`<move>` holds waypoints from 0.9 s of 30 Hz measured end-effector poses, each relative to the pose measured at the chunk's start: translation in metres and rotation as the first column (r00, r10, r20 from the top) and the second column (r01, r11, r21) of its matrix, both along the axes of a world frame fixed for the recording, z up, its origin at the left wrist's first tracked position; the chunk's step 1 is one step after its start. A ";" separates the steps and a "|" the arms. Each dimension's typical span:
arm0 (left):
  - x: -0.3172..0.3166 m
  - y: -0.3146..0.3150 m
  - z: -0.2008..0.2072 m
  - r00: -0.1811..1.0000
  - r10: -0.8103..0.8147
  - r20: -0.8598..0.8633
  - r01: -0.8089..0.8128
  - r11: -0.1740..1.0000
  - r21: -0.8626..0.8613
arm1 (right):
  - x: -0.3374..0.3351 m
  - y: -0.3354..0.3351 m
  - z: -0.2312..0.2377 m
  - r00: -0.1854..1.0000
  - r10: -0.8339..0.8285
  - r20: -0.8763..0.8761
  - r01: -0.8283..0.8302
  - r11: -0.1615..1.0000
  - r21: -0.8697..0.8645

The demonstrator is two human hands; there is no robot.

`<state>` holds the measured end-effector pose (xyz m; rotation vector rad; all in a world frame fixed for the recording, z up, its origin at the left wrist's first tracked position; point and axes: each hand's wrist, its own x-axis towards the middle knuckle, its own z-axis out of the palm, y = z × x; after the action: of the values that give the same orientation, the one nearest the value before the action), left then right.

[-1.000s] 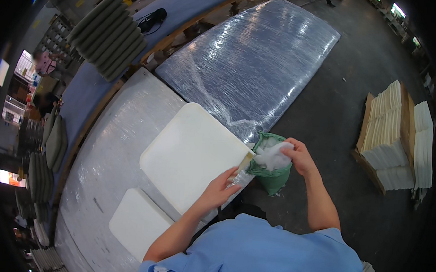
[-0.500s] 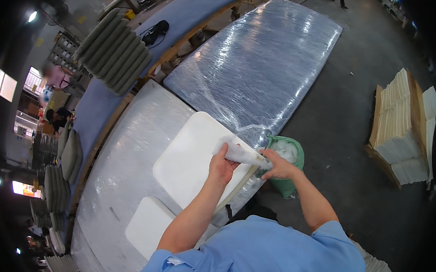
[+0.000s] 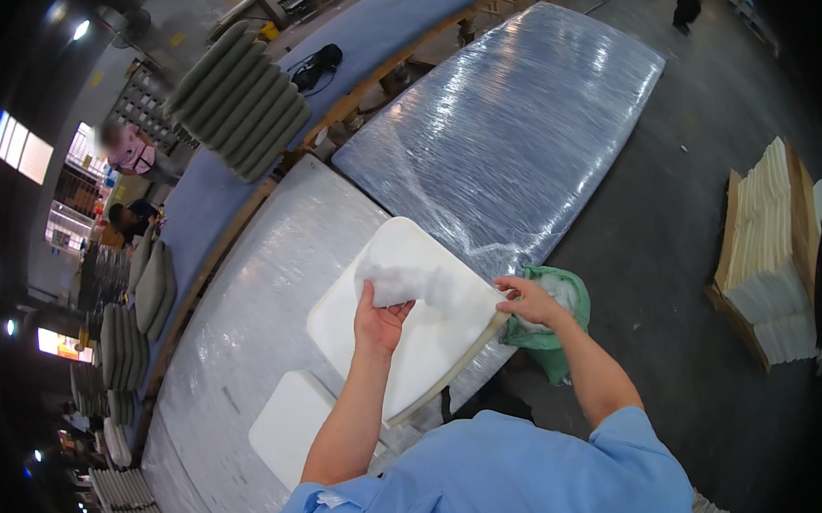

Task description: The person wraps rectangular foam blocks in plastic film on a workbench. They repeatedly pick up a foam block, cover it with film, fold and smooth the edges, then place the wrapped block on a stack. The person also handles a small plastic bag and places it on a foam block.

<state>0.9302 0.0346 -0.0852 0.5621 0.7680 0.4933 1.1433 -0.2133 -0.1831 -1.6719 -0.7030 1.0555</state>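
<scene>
My left hand (image 3: pixel 382 327) holds a thin, cloudy piece of white fibre wadding (image 3: pixel 417 286), thumb on one side and fingertips on the other. It is over a white foam cushion (image 3: pixel 416 348) with rounded corners. At that cushion's right corner is my right hand (image 3: pixel 530 301), thumb and forefinger apart; whether it touches the foam I cannot tell. Just beyond it stands a green sack (image 3: pixel 554 341) with white fluffy fibre inside. A smaller white foam piece (image 3: pixel 289 423) lies by my left forearm.
Beneath the foam is a plastic-covered table (image 3: pixel 215 340). A large film-wrapped slab (image 3: pixel 508 123) adjoins its far end. Stacked grey cushions (image 3: pixel 239 102) stand on a long blue bench (image 3: pixel 347 34). To the right is an open carton (image 3: pixel 768 263) of white sheets. Other people are in the background.
My left hand has moved left with the wadding, away from my right hand. The right hand now sits beside the cushion's corner, apart from the wadding. The whole view has shifted slightly.
</scene>
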 end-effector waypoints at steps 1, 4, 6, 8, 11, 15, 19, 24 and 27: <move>-0.002 0.001 0.002 1.000 0.009 -0.006 -0.009 1.000 -0.013 | -0.008 0.006 0.002 0.999 0.014 0.032 -0.014 1.000 -0.002; -0.018 0.008 0.001 0.999 -0.028 0.025 0.029 0.999 -0.041 | -0.029 0.035 0.020 0.999 0.046 0.007 -0.046 0.993 0.109; -0.024 0.005 0.004 0.997 -0.068 0.040 0.070 0.996 -0.057 | -0.041 0.052 0.037 0.999 0.041 0.009 -0.042 0.982 0.185; -0.030 0.003 0.006 0.994 -0.099 0.053 0.102 0.993 -0.058 | -0.044 0.070 0.047 0.981 0.091 0.174 -0.139 0.945 0.295; -0.039 0.004 0.012 0.992 -0.117 0.040 0.118 0.993 -0.018 | -0.045 0.097 0.056 0.895 0.246 0.371 -0.350 0.904 0.246; -0.064 0.013 0.010 1.000 -0.017 0.019 0.016 1.000 0.023 | -0.062 0.122 0.052 0.887 0.461 -0.018 -0.454 0.881 0.135; -0.113 0.024 -0.015 0.980 0.193 0.044 -0.191 0.980 -0.055 | -0.096 0.129 0.038 0.790 0.434 -0.433 -0.409 0.899 0.154; -0.215 0.038 -0.046 0.846 0.531 0.050 -0.527 0.846 -0.075 | -0.136 0.136 0.021 0.753 0.400 -0.523 -0.434 0.899 0.064; -0.301 0.037 -0.045 0.770 0.628 -0.113 -0.630 0.776 0.025 | -0.161 0.143 0.021 0.785 0.271 -0.557 -0.336 0.942 -0.017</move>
<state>0.6291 0.0712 -0.1301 0.3039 1.0757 1.0883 0.9822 -0.0704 -0.1624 -1.2631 -0.5402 1.7497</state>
